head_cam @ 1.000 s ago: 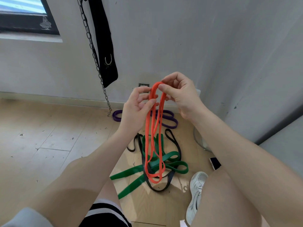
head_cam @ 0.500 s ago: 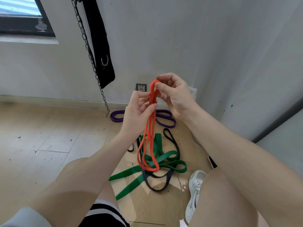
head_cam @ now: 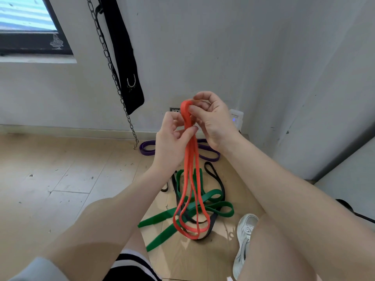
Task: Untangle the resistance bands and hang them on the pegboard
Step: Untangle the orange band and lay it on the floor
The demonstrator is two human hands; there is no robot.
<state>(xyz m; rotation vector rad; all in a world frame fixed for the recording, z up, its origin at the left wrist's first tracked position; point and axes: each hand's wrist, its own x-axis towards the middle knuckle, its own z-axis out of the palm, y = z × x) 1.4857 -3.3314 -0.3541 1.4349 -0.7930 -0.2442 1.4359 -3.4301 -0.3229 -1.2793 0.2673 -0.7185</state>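
Broadly, a pale wooden floor (head_cam: 60, 179) meets a white wall (head_cam: 203, 47), with a dark-framed window (head_cam: 30, 27) at upper left. From above hangs a black padded strap (head_cam: 123, 57) with a metal ring, and beside it a steel chain (head_cam: 113, 78) whose lower end reaches the floor by the skirting. Both bare forearms reach forward from the bottom of the view. On the floor between the knees lies a heap of bands: a wide green band (head_cam: 213, 203) looped across a thin black band (head_cam: 219, 183), the two overlapping, and further back near the wall a purple band (head_cam: 209, 153). A white sneaker (head_cam: 243, 240) sits just right of the heap. Raised in front of the wall, the orange band (head_cam: 190, 179) hangs folded into several long loops, its lower ends dangling over the green and black pile. The left hand (head_cam: 172, 145) is closed around the gathered strands below the top bend, thumb pressing across them. The right hand (head_cam: 213, 118) pinches the top fold between thumb and fingertips
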